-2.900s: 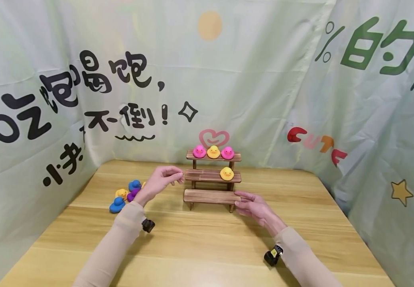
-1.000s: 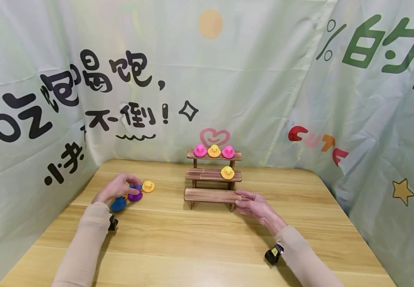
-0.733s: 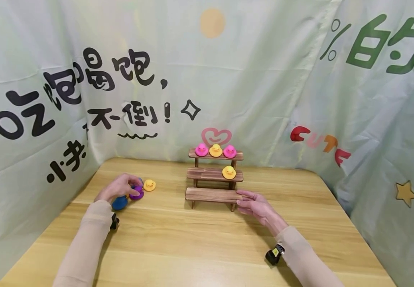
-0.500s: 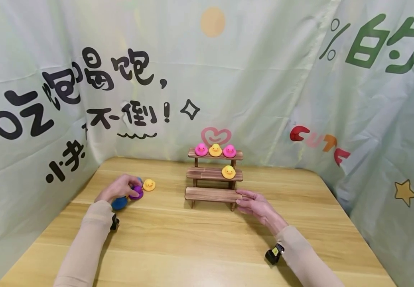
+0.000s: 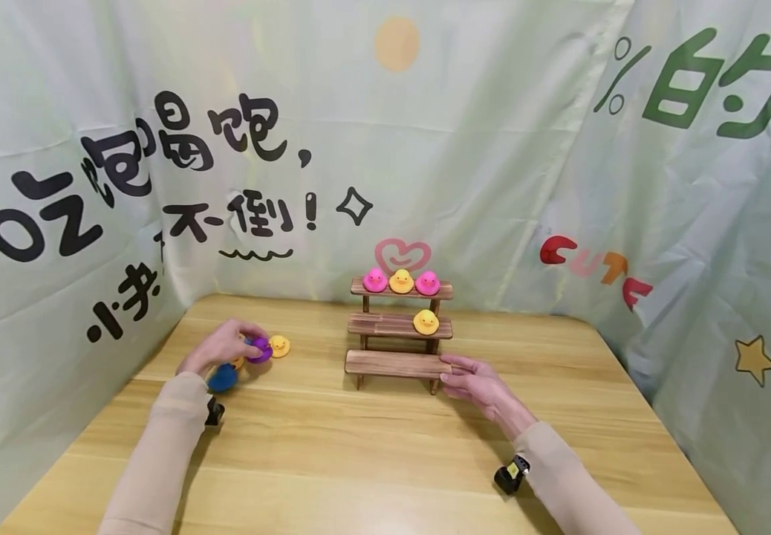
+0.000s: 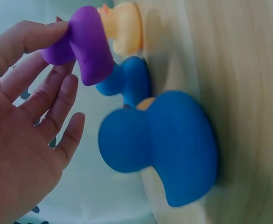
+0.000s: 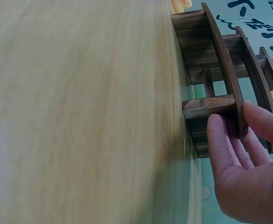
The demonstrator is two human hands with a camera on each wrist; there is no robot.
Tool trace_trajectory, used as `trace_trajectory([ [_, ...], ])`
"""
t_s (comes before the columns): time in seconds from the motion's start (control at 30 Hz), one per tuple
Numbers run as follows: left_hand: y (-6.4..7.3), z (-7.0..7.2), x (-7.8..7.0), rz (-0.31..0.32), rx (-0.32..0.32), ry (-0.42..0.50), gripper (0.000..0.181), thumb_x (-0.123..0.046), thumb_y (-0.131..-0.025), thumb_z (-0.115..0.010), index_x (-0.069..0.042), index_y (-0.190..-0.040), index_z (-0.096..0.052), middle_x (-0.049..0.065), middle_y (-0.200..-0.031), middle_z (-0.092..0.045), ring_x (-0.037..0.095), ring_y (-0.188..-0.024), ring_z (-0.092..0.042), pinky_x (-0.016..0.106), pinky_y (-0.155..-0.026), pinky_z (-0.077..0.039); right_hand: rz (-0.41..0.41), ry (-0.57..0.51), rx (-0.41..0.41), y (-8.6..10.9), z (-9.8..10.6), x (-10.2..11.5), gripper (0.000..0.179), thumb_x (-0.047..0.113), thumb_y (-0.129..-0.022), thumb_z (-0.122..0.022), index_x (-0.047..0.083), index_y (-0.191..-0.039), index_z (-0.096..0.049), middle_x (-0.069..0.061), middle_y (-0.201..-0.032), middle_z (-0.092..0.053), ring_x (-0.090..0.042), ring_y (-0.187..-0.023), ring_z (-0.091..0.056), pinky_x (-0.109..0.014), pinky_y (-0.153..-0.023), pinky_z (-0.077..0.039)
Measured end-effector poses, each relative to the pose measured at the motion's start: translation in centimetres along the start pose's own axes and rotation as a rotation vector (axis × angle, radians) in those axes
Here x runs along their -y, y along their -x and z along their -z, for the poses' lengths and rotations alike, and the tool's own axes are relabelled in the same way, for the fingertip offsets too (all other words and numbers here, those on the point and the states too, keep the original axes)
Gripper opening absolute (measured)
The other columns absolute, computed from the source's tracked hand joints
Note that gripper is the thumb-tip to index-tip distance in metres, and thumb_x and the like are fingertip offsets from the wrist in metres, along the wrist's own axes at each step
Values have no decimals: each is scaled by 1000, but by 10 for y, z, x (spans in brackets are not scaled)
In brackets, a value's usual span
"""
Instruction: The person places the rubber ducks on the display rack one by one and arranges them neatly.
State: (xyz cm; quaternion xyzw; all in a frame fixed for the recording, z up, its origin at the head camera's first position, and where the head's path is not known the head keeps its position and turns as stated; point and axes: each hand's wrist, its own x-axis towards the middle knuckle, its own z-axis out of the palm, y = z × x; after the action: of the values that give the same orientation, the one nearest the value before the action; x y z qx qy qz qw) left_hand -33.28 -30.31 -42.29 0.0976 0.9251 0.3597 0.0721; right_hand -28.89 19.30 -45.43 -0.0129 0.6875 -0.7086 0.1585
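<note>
My left hand [image 5: 225, 345] pinches a purple rubber duck [image 6: 92, 46] between thumb and fingers, raised slightly off the table. Close by are a near blue duck [image 6: 178, 144], a farther blue duck [image 6: 137, 79] and a yellow duck [image 5: 280, 345]; another yellow one is mostly hidden. With thumb above and fingers below, my right hand [image 5: 482, 386] grips the right end of the lowest step of a three-step wooden stand [image 5: 392, 362]. Its top step holds a pink duck [image 5: 375, 280], a yellow duck [image 5: 402, 281] and a second pink duck [image 5: 428, 282]. On the middle step, at right, sits a yellow duck [image 5: 426, 322].
The wooden table [image 5: 359, 461] stretches in front of the stand. Printed cloth [image 5: 479, 186] hangs behind and along both sides. A small black camera is strapped to each wrist.
My left hand has gone from beside the stand's middle step to the ducks at left. It has taken hold of the purple duck and raised it a little. The right hand keeps its place.
</note>
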Motion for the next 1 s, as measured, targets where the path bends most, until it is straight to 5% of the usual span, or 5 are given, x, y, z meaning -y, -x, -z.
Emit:
trace_trajectory([
  [0.17,-2,-3,-7,-74,-62,30,36,-13,-86,-71,-4,-121,-66,15,-118,-65,29,-106,-57,34,-86,-45,-2,-5,-6,-1,0,0,57,-1,-93,-62,-6,-145,-39,-31,-147,-28,-11,-95,-64,-41,-100,-50],
  [0.3,-3,-4,-16,-110,-88,77,35,-14,-86,-71,-4,-120,-67,17,-122,-64,31,-109,-57,41,-90,-47,-1,-7,-7,-1,-1,1,57,-1,-93,-62,-5,-145,-39,-30,-146,-29,-11,-95,-64,-40,-100,-51],
  [0.5,-5,-6,-25,-162,-68,137,38,-15,-86,-72,-2,-121,-65,16,-121,-67,33,-116,-57,49,-100,-43,1,-4,-16,-2,0,-1,56,-1,-93,-62,-5,-145,-40,-28,-142,-34,-12,-95,-64,-40,-99,-51],
  [0.7,-5,-13,-28,-201,-3,280,40,-9,-89,-68,5,-125,-59,23,-122,-64,30,-109,-64,29,-84,-55,4,-5,-18,-1,-1,-4,56,0,-93,-62,-5,-144,-41,-26,-139,-37,-12,-95,-63,-39,-97,-52],
  [1.0,-11,-24,-38,-239,-18,325,33,-4,-89,-64,2,-122,-62,23,-119,-65,26,-103,-65,33,-78,-59,1,-12,-18,-2,0,-3,56,0,-92,-63,-4,-145,-41,-14,-121,-48,-12,-92,-63,-39,-98,-52],
])
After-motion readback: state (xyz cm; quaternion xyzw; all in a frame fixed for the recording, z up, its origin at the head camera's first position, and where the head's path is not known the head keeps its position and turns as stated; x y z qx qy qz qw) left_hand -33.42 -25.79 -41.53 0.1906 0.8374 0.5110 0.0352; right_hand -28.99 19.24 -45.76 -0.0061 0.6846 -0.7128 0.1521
